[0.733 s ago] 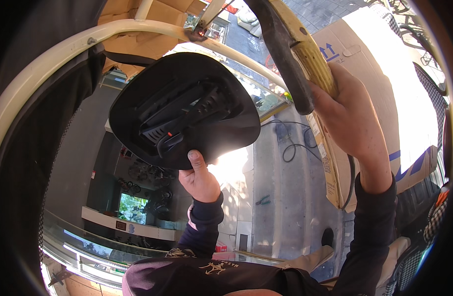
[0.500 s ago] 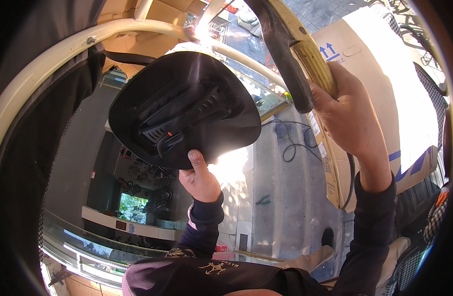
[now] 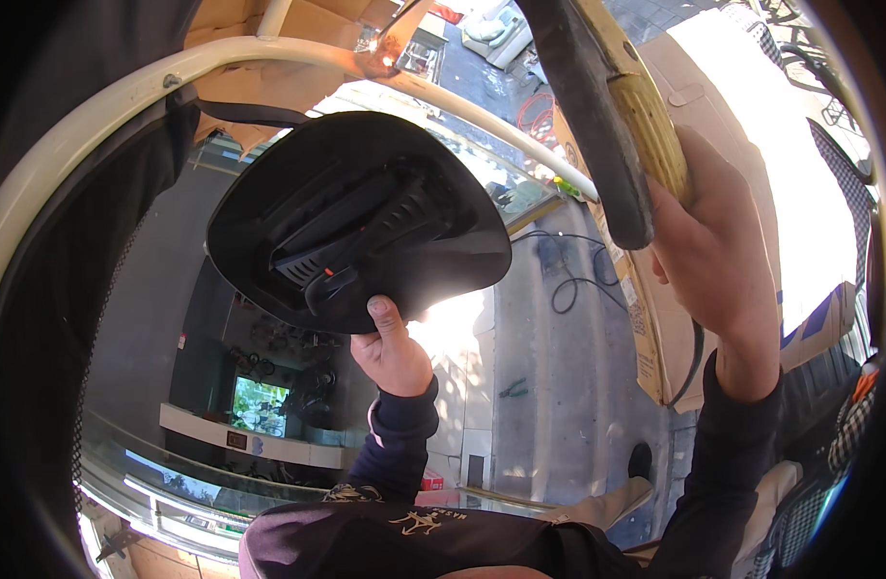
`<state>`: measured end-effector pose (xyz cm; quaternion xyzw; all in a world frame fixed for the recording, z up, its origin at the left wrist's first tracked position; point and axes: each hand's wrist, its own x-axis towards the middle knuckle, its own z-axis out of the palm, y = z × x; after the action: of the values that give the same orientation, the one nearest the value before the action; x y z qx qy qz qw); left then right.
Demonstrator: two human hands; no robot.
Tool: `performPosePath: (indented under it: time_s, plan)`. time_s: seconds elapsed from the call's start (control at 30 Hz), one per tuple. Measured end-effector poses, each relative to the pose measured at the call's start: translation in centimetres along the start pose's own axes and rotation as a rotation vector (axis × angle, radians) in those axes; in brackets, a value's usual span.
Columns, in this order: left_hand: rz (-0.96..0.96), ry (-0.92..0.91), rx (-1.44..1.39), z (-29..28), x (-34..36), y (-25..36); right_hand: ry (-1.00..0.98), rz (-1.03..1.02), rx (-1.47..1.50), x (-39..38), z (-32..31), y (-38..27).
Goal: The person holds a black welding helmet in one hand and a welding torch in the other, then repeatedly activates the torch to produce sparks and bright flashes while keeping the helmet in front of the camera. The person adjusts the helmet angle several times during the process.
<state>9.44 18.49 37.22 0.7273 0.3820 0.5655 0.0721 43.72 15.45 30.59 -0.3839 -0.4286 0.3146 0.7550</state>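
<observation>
My left hand (image 3: 397, 357) grips the lower edge of a black hand-held welding shield (image 3: 433, 265), thumb on the near face. Ribbed parts and a small red-orange mark show on the shield. At the right, my right hand (image 3: 723, 241) is closed round the yellow, ribbed handle of a welding electrode holder (image 3: 650, 125). A black lever runs along the holder, and a dark cable (image 3: 692, 372) hangs below my hand. Beyond the shield, a cream-coloured curved metal tube (image 3: 462, 106) crosses the view, with a scorched, faintly glowing joint (image 3: 380, 60). Whatever the holder's jaws carry is out of view.
A large cardboard box (image 3: 660, 318) stands behind my right hand. Pliers with green handles (image 3: 513, 388) and a looped black cable (image 3: 564, 289) lie on the grey surface below. Dark mesh-edged fabric (image 3: 57, 318) hangs at the left; a glass case (image 3: 173, 473) is at lower left.
The bright glare at the tube joint has faded to a small glow. My right hand and the electrode holder have shifted right and slightly down. The shield has barely moved.
</observation>
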Motion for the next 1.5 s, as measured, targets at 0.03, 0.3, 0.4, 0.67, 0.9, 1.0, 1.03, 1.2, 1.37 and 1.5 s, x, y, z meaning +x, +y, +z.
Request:
performPosePath:
  time_s: [0.03, 0.3, 0.4, 0.67, 0.9, 1.0, 1.03, 1.2, 1.37, 1.5]
  plan:
    - [-0.001, -0.008, -0.005, -0.04, 0.00, 0.06, 0.006, 0.018, 0.012, -0.04, 0.14, -0.02]
    - [0.008, 0.037, 0.008, -0.09, -0.06, -0.08, -0.005, 0.056, -0.046, 0.15, 0.46, -0.31]
    - [0.004, 0.039, 0.038, -0.07, -0.14, 0.03, -0.006, 0.052, -0.073, 0.35, 0.49, -0.25]
    - [-0.022, 0.006, -0.010, 0.07, -0.11, 0.64, 0.000, 0.072, -0.096, 0.34, 0.50, -0.33]
    - [-0.018, 0.034, -0.013, 0.07, 0.02, 0.31, -0.018, 0.097, -0.121, 0.49, 0.55, -0.63]
    - [-0.016, 0.038, -0.007, 0.16, 0.06, 0.46, -0.017, 0.094, -0.130, 0.55, 0.66, -0.52]
    - [-0.015, 0.040, -0.005, 0.18, 0.07, 0.49, -0.018, 0.094, -0.130, 0.57, 0.69, -0.50]
    - [-0.010, 0.046, 0.008, 0.03, 0.14, 0.32, -0.007, 0.096, -0.127, 0.73, 0.80, -0.17]
    - [-0.010, 0.042, 0.008, 0.08, 0.27, 0.55, -0.019, 0.090, -0.147, 0.64, 0.93, -0.69]
    - [-0.010, 0.037, 0.008, 0.20, 0.29, 0.71, -0.027, 0.095, -0.159, 0.69, 1.06, -0.48]
